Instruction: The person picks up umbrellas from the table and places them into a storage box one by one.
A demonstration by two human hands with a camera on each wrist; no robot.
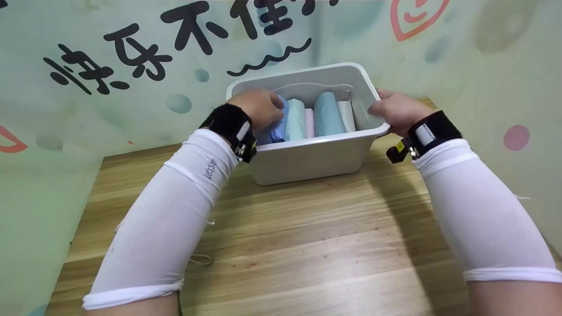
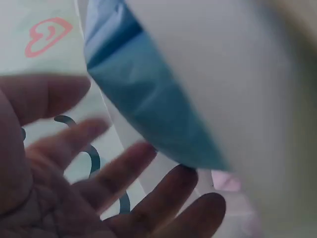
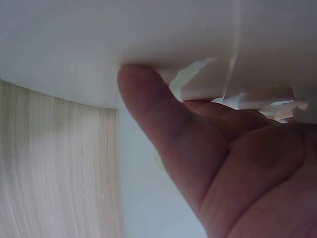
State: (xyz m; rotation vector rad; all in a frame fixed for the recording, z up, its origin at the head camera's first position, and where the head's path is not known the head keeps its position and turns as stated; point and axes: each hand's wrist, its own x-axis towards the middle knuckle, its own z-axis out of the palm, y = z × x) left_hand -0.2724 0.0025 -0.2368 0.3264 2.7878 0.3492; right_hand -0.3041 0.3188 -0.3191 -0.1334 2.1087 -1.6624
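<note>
A white plastic storage bin (image 1: 307, 162) stands on the wooden table, holding a row of folded cloths. From left to right these are a blue cloth (image 1: 279, 125), a mint-green one (image 1: 296, 120), a narrow pink one (image 1: 310, 123), a teal one (image 1: 329, 115) and a white one (image 1: 347, 116). My left hand (image 1: 258, 107) reaches over the bin's left end beside the blue cloth. Its fingers (image 2: 119, 171) are spread and loosely bent close to the cloth in the left wrist view. At the bin's right end, my right hand (image 1: 399, 109) grips the rim.
The wooden tabletop (image 1: 298, 245) stretches in front of the bin. Behind and at both sides rises a pale green wall covering (image 1: 145, 114) with black characters and drawings. A thin white loop of cord (image 1: 201, 260) shows beside the left sleeve.
</note>
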